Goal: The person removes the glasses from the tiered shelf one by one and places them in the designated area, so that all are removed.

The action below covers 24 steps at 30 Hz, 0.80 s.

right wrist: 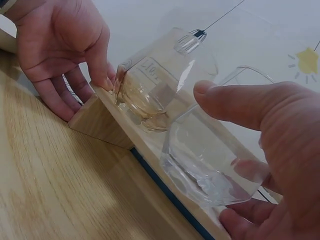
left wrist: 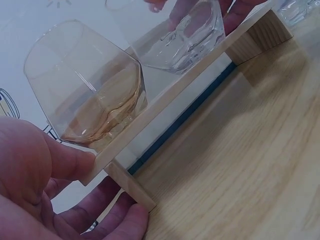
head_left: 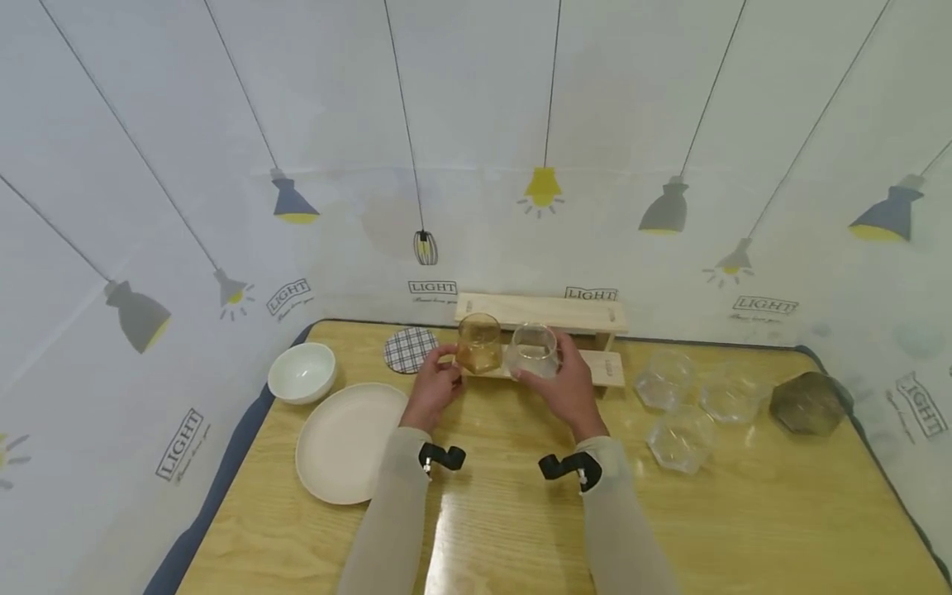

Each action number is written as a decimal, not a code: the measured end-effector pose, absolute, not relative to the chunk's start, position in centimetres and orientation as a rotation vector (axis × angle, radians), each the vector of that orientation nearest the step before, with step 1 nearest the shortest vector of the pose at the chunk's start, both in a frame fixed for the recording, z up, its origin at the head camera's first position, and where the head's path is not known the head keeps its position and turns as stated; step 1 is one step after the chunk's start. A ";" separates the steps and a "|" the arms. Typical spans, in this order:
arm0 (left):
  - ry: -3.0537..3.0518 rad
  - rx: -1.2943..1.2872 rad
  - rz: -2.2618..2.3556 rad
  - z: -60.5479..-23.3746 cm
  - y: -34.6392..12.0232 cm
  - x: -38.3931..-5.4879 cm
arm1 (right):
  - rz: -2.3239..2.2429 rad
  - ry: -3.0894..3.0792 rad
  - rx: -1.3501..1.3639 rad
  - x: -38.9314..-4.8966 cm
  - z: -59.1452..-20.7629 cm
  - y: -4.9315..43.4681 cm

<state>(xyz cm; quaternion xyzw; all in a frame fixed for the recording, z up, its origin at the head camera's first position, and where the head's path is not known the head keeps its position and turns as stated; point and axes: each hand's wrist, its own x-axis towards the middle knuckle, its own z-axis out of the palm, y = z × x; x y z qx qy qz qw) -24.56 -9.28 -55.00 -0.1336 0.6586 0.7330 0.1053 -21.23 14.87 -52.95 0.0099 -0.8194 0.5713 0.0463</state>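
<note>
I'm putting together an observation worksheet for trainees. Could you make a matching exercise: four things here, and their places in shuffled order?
Things:
1. amber glass
2. checked coaster
3. dark glass
4. pale bowl

Places:
A. farthest right of all the glasses
B. at the far left, next to the plate
C. on the lower wooden shelf, beside the clear glass held by the right hand
D. between the pale bowl and the lower wooden shelf

Pairs: 1-C, 2-D, 3-A, 4-B
</note>
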 end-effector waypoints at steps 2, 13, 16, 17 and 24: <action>1.938 -0.402 2.163 -55.0 -9.3 -24.6 | 1.742 -2.509 0.041 -20.9 -52.8 15.1; 1.924 -0.392 2.178 -55.2 -9.3 -25.0 | 1.756 -2.542 0.080 -17.3 -52.7 16.3; 1.919 -0.376 2.186 -55.2 -9.3 -25.1 | 1.748 -2.558 0.050 -16.2 -52.7 17.0; 1.920 -0.373 2.185 -55.3 -9.3 -25.1 | 1.749 -2.562 0.042 -15.8 -52.7 17.3; 1.912 -0.392 2.175 -55.3 -9.4 -25.0 | 1.728 -2.560 0.024 -12.0 -52.2 19.7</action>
